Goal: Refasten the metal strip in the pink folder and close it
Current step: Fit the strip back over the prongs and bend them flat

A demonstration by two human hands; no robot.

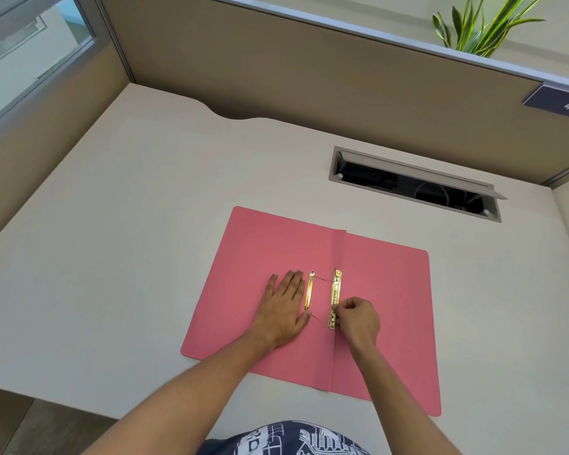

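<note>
We sit at a pale cream desk (119, 231) enclosed by tan partition panels (309, 87). A cable hatch (414, 185) lies open (dark inside), a green plant (480, 24) rises behind, and a window (30, 54) sits left.

We are in an office cubicle. Tan fabric partition panels (309, 87) with grey metal trim wall in a pale bench (128, 224) on two sides. A dark number plate (559, 101) reading 473 hangs on the partition at the right. We see a cable-management hatch (414, 185) set into the bench, lid open, wires inside. A glass panel (23, 50) sits top left, a potted plant (477, 27) rises behind the divider. A pink folder (391, 307) lies open on the bench, standard office stationery.
</note>
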